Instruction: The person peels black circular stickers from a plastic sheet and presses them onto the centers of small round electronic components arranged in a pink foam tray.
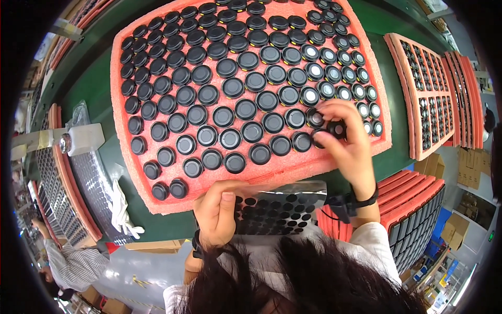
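A pink foam tray (116, 99) holds rows of black round caps (230, 138). Some caps toward the right have pale, shiny tops (309, 95), while most tops are dark. Just in front of the tray, my left hand (215, 213) is closed on the edge of a clear sheet of black round stickers (282, 213), thumb on top. My right hand (349, 141) reaches over the tray's right part. Its thumb and bent fingers close around one dark-topped cap (315, 118), which still sits among the others. The hand partly covers neighbouring caps.
The tray lies on a green bench (389, 86). White gloves (121, 209) and a clear plastic sheet (94, 180) lie at left. Filled foam trays (424, 99) stand at right, with stacked foam trays (413, 201) below. A co-worker in striped clothing (81, 264) is at lower left.
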